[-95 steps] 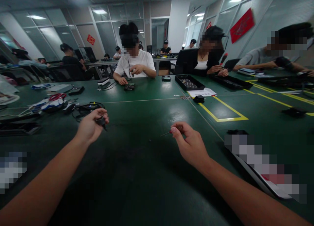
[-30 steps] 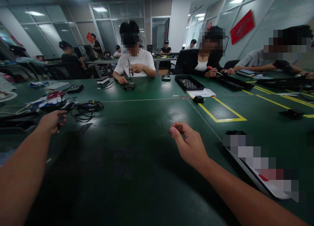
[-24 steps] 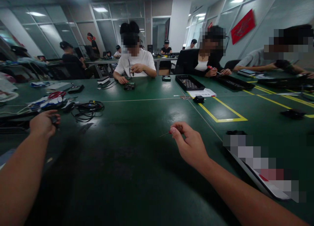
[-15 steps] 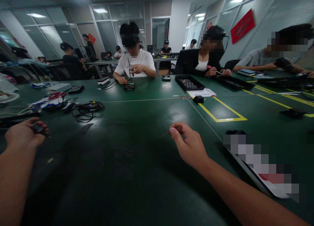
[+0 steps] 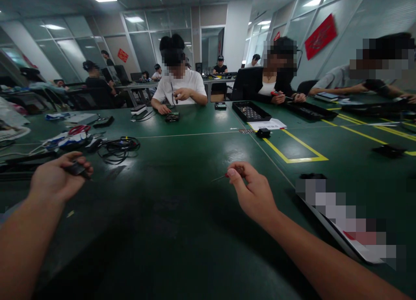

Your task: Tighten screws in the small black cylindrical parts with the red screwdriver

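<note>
In the head view my left hand [image 5: 58,178] is closed around a small dark object [image 5: 77,168] with a thin tip poking out; its kind is not clear. My right hand [image 5: 251,187] pinches a screwdriver [image 5: 220,177] by its reddish handle, and the thin metal shaft points left. Both hands are held above the green table [image 5: 156,230], well apart from each other. A small pale scrap [image 5: 70,213] lies on the table just right of my left forearm.
Coiled black cables [image 5: 120,149] and a red cable bundle [image 5: 79,130] lie at left. Ahead stand black trays [image 5: 251,111] and a small black block [image 5: 263,133]. A partly blurred white-edged flat thing [image 5: 341,239] lies right of my right forearm. Several people sit opposite, one in a white shirt [image 5: 193,89].
My left hand has moved right, towards the middle, with the dark object still in it. My right hand with the screwdriver has barely shifted.
</note>
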`<state>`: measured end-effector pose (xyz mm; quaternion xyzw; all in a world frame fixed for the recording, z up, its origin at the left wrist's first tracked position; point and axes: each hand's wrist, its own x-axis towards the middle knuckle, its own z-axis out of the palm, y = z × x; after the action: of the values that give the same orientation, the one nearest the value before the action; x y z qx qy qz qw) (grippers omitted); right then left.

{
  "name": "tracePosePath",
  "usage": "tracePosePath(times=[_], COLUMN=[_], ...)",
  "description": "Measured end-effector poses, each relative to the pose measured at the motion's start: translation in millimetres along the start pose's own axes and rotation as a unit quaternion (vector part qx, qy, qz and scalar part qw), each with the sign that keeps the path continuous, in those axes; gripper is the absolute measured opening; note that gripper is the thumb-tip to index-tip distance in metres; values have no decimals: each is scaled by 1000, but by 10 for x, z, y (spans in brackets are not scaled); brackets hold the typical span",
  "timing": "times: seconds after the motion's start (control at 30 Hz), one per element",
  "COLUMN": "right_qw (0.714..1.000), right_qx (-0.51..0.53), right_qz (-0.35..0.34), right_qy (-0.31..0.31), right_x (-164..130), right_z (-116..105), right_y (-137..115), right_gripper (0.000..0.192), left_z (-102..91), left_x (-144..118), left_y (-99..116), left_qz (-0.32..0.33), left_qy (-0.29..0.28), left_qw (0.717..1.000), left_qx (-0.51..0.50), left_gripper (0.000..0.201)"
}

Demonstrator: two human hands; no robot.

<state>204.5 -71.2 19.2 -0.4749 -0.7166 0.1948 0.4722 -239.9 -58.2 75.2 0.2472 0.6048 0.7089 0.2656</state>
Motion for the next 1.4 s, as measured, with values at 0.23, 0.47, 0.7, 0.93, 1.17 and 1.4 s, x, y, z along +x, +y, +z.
tracePosePath(times=[0.23, 0.47, 0.7, 0.93, 1.17, 1.4], right_qw=[999, 993, 988, 994, 998, 999], right_qx=[35, 66, 85, 70, 4, 13], right_qz=[25, 21, -21, -30, -39, -46], right_qy=[29, 98, 126, 76, 54, 20], right_x=[-15, -28, -63, -76, -37, -36], right_z=[16, 1, -9, 34, 36, 12], right_y=[48, 52, 36, 65, 35, 21], right_gripper=[22, 19, 16, 15, 14, 12], left_z=[862, 1520, 1683, 1599, 1627, 1619], left_x=[-865, -1547, -1750, -1647, -1647, -1623], left_y=[-386, -742, -1148, -1257, -1278, -1301], left_qz=[-114, 26, 130, 238, 216, 236], left_qy=[-254, -485, -508, -499, -492, -486], left_qw=[959, 874, 846, 827, 834, 834], left_qx=[-52, 29, 96, 107, 128, 111], left_gripper=[33, 40, 38, 33, 44, 37])
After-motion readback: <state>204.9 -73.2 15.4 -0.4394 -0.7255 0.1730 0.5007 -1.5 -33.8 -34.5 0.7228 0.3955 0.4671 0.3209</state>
